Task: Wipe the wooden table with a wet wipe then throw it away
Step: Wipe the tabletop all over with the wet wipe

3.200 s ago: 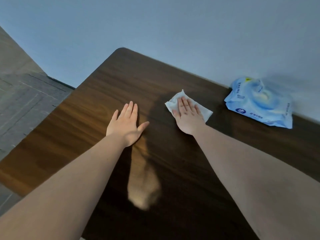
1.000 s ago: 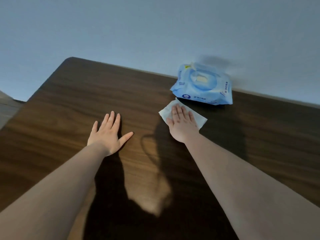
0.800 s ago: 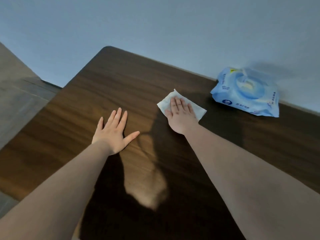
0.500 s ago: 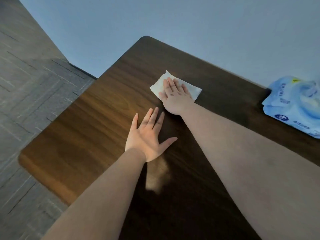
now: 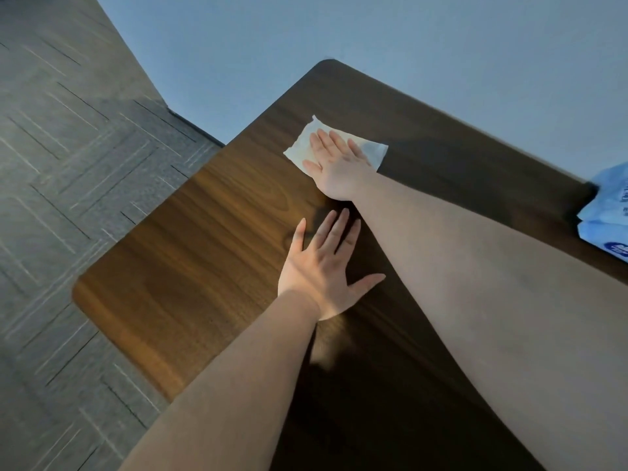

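A white wet wipe [image 5: 300, 146] lies flat on the dark wooden table [image 5: 210, 253], near its far left corner. My right hand [image 5: 334, 166] presses down on the wipe with flat fingers and covers its middle. My left hand [image 5: 324, 270] rests palm down on the bare wood just below the right wrist, fingers spread, holding nothing.
A blue pack of wet wipes [image 5: 608, 222] lies at the right edge of the view, against the pale wall [image 5: 407, 45]. The table's left edge and rounded corners drop to grey patterned carpet [image 5: 68, 164].
My right hand has slid the wipe left, away from the blue pack and toward the table's far left corner. The left hand has stayed flat on the wood.
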`<action>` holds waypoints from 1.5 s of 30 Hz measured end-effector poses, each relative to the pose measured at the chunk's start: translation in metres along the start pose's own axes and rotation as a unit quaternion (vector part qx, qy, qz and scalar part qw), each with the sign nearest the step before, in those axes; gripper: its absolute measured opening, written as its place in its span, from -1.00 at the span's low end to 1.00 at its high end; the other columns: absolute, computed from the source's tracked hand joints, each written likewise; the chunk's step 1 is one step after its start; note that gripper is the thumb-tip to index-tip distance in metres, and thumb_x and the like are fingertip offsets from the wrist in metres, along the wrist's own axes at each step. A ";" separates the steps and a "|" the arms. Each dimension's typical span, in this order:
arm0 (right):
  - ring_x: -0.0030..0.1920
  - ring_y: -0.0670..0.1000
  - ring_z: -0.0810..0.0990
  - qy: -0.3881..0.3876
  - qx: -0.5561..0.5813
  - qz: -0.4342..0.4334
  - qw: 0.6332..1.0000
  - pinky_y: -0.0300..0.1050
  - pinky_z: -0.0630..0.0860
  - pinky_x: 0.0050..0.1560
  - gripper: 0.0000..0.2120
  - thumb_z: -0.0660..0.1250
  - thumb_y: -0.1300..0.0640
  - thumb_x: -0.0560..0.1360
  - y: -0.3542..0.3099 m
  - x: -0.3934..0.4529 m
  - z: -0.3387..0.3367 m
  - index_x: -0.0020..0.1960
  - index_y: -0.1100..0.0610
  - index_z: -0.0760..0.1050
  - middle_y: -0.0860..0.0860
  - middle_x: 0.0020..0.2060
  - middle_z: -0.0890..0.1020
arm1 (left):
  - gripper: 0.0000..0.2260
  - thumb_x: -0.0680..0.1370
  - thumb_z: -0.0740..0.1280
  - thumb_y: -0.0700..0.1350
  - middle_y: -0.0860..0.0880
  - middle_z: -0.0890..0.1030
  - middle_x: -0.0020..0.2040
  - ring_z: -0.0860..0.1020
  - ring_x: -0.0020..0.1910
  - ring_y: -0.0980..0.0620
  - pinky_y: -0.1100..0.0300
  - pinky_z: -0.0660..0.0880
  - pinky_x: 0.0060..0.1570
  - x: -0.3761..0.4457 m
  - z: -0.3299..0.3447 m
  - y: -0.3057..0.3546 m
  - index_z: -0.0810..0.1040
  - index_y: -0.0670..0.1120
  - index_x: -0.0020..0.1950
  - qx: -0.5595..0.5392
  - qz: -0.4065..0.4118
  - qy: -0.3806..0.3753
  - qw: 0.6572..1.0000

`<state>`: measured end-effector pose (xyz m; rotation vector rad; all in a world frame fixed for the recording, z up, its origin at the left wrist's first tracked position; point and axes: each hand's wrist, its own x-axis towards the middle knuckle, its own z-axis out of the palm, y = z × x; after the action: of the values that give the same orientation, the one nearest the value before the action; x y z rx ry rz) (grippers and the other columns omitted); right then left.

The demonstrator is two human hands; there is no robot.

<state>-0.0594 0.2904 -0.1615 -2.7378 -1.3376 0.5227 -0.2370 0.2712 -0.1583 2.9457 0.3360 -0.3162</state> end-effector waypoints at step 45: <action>0.53 0.00 -0.19 0.064 0.162 0.619 0.766 0.02 -0.20 0.50 -0.43 -0.24 -0.14 0.62 0.403 -0.686 0.110 0.54 0.08 -0.24 0.00 0.55 -0.16 | -0.24 0.46 -0.23 0.44 0.03 -0.23 0.57 -0.25 0.53 0.03 -0.08 -0.25 0.45 -0.012 0.057 0.464 -0.22 0.07 0.55 0.119 0.350 -0.095 0.924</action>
<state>-0.1796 -0.5037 -0.1516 -2.8402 0.7334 0.4729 -0.1491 -0.1881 -0.1490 2.9723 -0.8177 -0.5531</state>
